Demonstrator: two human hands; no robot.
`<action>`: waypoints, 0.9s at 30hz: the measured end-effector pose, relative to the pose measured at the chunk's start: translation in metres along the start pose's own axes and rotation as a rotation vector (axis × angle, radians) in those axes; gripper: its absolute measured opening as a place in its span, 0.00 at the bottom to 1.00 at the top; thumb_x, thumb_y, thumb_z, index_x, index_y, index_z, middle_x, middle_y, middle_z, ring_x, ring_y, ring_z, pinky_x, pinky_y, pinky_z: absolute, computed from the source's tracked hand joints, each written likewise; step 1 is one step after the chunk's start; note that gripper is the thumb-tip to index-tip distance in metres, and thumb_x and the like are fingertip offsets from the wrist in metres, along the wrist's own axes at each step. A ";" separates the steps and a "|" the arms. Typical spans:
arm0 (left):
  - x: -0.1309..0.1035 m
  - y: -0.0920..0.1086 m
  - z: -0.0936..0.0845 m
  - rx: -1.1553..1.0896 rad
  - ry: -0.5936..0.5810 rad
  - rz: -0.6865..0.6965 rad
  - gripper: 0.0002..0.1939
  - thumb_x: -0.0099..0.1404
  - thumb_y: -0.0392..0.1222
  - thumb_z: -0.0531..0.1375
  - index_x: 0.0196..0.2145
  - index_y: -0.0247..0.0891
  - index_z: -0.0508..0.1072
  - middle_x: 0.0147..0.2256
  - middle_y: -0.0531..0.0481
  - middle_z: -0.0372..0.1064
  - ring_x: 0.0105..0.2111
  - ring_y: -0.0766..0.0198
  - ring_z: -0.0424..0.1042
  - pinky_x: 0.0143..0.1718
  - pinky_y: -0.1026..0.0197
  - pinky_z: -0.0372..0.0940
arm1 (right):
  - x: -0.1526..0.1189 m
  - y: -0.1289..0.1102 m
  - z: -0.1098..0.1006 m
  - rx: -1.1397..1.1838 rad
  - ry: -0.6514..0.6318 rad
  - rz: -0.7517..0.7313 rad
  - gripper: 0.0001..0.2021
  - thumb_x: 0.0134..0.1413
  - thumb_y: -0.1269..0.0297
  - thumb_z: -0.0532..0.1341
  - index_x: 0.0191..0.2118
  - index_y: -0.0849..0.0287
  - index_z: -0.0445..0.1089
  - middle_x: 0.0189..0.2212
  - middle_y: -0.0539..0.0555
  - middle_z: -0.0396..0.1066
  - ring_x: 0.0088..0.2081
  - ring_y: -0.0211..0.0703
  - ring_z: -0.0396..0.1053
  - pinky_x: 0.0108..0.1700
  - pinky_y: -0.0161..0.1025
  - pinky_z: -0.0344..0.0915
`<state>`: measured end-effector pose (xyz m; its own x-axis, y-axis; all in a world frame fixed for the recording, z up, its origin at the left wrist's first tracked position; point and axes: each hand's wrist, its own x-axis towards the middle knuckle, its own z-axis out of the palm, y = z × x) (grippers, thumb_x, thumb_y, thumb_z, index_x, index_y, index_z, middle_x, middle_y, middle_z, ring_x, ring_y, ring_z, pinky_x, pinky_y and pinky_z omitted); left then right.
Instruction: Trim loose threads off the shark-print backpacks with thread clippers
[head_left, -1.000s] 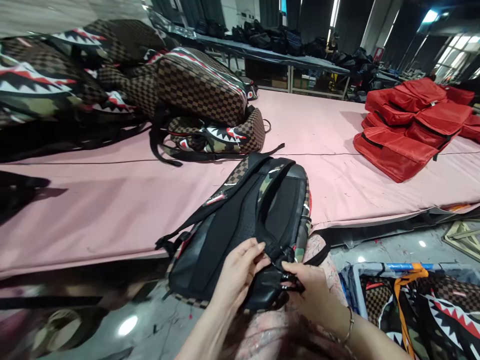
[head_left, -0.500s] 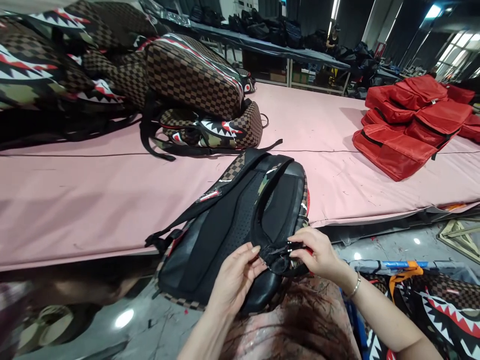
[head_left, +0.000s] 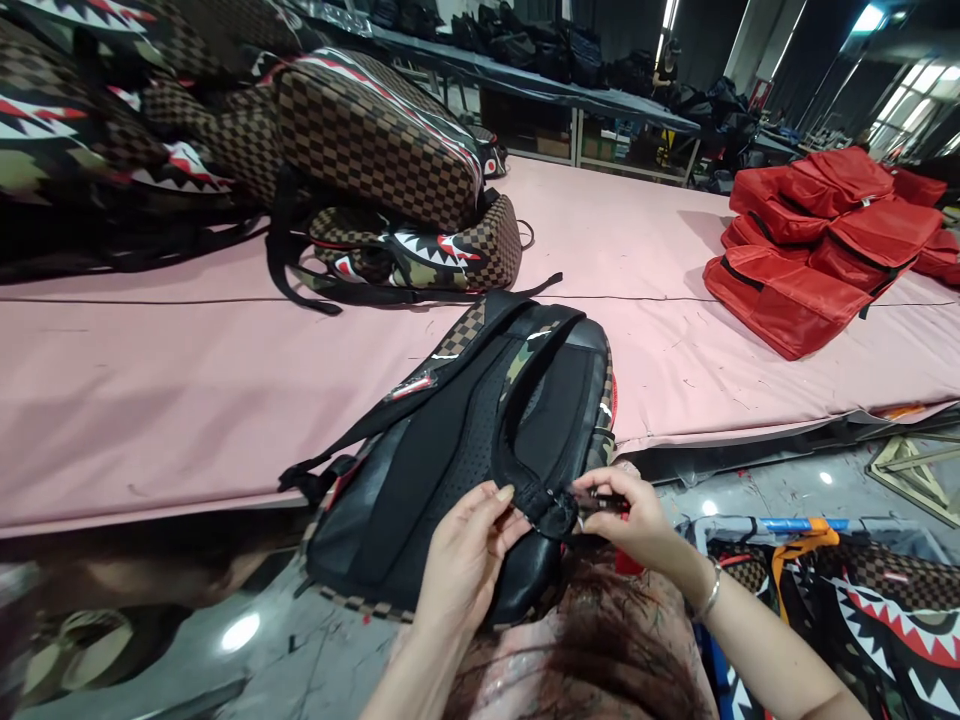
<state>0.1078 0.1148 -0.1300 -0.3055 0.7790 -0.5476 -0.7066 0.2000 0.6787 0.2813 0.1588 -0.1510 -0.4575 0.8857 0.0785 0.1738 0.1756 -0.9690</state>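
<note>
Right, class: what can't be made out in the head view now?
All in the head view:
Brown-checkered backpack with black padded back: its front, turned away underneath.
Small dark object: full shape, partly covered by the right hand.
Brown-checkered bags with printed white teeth: left parts, cut by the left edge.
Distant person: details, too small.

Backpack (head_left: 457, 455): black back side up, checked edges, slanted over near edge of table (head_left: 187, 400), bottom overhanging. Strap (head_left: 505, 440): black, camo patch, curved. Tool (head_left: 609, 503): small, dark, by strap's lower end.
</note>
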 end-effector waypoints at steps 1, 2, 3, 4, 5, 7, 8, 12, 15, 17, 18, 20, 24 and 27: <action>0.000 0.000 0.002 -0.021 0.026 0.018 0.15 0.42 0.33 0.67 0.26 0.31 0.65 0.23 0.54 0.64 0.23 0.70 0.66 0.24 0.68 0.67 | -0.002 0.001 0.005 -0.040 0.038 -0.029 0.11 0.44 0.69 0.61 0.38 0.62 0.70 0.27 0.51 0.68 0.27 0.34 0.64 0.29 0.30 0.60; 0.000 0.001 0.004 -0.053 0.056 0.035 0.13 0.43 0.32 0.66 0.26 0.32 0.65 0.23 0.55 0.64 0.23 0.70 0.66 0.24 0.68 0.67 | -0.005 0.003 0.011 -0.095 0.076 -0.081 0.07 0.44 0.71 0.59 0.34 0.62 0.70 0.25 0.51 0.68 0.25 0.34 0.63 0.28 0.30 0.59; 0.001 0.003 0.006 -0.090 0.080 0.049 0.12 0.44 0.31 0.64 0.26 0.32 0.65 0.23 0.55 0.64 0.23 0.70 0.66 0.23 0.68 0.67 | -0.008 0.004 0.017 -0.144 0.100 -0.148 0.05 0.45 0.72 0.57 0.30 0.62 0.70 0.23 0.51 0.67 0.25 0.34 0.63 0.28 0.30 0.58; 0.001 0.005 0.008 -0.126 0.093 0.063 0.11 0.45 0.30 0.63 0.26 0.32 0.65 0.23 0.54 0.64 0.24 0.69 0.67 0.24 0.67 0.67 | -0.012 0.005 0.022 -0.179 0.102 -0.214 0.06 0.44 0.73 0.55 0.28 0.62 0.69 0.23 0.51 0.67 0.25 0.34 0.63 0.28 0.30 0.58; 0.001 0.006 0.010 -0.156 0.092 0.074 0.10 0.45 0.30 0.63 0.26 0.33 0.65 0.24 0.54 0.65 0.25 0.68 0.68 0.24 0.67 0.67 | -0.016 0.007 0.027 -0.195 0.083 -0.269 0.07 0.43 0.74 0.54 0.27 0.62 0.68 0.23 0.51 0.67 0.26 0.34 0.63 0.28 0.30 0.58; 0.001 0.009 0.012 -0.188 0.057 0.086 0.10 0.44 0.30 0.64 0.25 0.33 0.66 0.24 0.54 0.66 0.26 0.68 0.68 0.25 0.67 0.67 | -0.024 0.008 0.035 -0.152 0.040 -0.323 0.08 0.41 0.75 0.52 0.27 0.62 0.68 0.22 0.51 0.67 0.25 0.34 0.63 0.27 0.30 0.57; 0.000 0.010 0.013 -0.185 0.031 0.091 0.11 0.43 0.31 0.65 0.25 0.33 0.66 0.25 0.54 0.66 0.26 0.68 0.68 0.25 0.67 0.67 | -0.027 0.008 0.037 -0.107 0.050 -0.328 0.08 0.41 0.74 0.52 0.27 0.62 0.68 0.22 0.51 0.67 0.24 0.34 0.63 0.27 0.30 0.58; -0.004 0.008 0.015 -0.145 -0.030 0.109 0.17 0.38 0.36 0.70 0.25 0.32 0.67 0.25 0.56 0.64 0.25 0.71 0.65 0.24 0.69 0.66 | -0.022 0.004 0.031 -0.038 0.258 -0.278 0.06 0.49 0.70 0.53 0.28 0.62 0.66 0.21 0.50 0.65 0.22 0.33 0.61 0.26 0.30 0.59; -0.006 0.008 0.015 -0.097 -0.025 0.107 0.20 0.35 0.39 0.71 0.24 0.33 0.66 0.24 0.56 0.62 0.24 0.72 0.63 0.24 0.69 0.66 | -0.005 -0.005 0.016 -0.072 0.272 -0.143 0.09 0.47 0.66 0.59 0.37 0.61 0.66 0.21 0.48 0.63 0.23 0.33 0.61 0.27 0.30 0.58; -0.006 0.009 0.014 -0.056 -0.016 0.119 0.22 0.35 0.41 0.72 0.25 0.33 0.65 0.24 0.56 0.62 0.25 0.71 0.62 0.25 0.68 0.66 | 0.004 -0.014 0.003 -0.078 0.176 -0.117 0.12 0.47 0.64 0.60 0.40 0.61 0.65 0.26 0.49 0.65 0.28 0.34 0.63 0.31 0.30 0.60; -0.006 0.010 0.013 -0.036 -0.017 0.127 0.22 0.35 0.42 0.71 0.25 0.33 0.65 0.24 0.57 0.61 0.25 0.71 0.62 0.26 0.68 0.66 | 0.006 -0.019 -0.004 -0.092 0.107 -0.123 0.11 0.49 0.63 0.59 0.39 0.61 0.66 0.29 0.50 0.67 0.31 0.35 0.64 0.34 0.31 0.60; -0.005 0.011 0.011 0.013 -0.039 0.140 0.21 0.38 0.43 0.71 0.25 0.34 0.65 0.25 0.56 0.61 0.25 0.71 0.61 0.26 0.68 0.65 | 0.010 -0.029 -0.018 -0.145 -0.034 -0.148 0.09 0.54 0.62 0.57 0.36 0.62 0.68 0.32 0.51 0.68 0.34 0.35 0.65 0.37 0.31 0.60; -0.006 0.011 0.012 0.110 -0.136 0.172 0.20 0.43 0.47 0.69 0.26 0.33 0.65 0.26 0.54 0.60 0.28 0.70 0.61 0.29 0.68 0.64 | 0.014 -0.048 -0.041 -0.319 -0.201 -0.175 0.09 0.54 0.61 0.60 0.33 0.62 0.69 0.28 0.49 0.68 0.30 0.33 0.64 0.33 0.29 0.57; -0.006 0.008 0.015 0.159 -0.159 0.197 0.21 0.43 0.49 0.69 0.27 0.33 0.65 0.26 0.54 0.60 0.29 0.69 0.62 0.31 0.67 0.65 | 0.018 -0.061 -0.049 -0.498 -0.234 -0.198 0.09 0.53 0.60 0.61 0.31 0.61 0.69 0.25 0.47 0.67 0.27 0.31 0.62 0.30 0.29 0.54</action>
<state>0.1136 0.1205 -0.1132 -0.3142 0.8927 -0.3230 -0.5309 0.1168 0.8394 0.3052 0.1846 -0.0788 -0.6938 0.7067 0.1385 0.4280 0.5593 -0.7099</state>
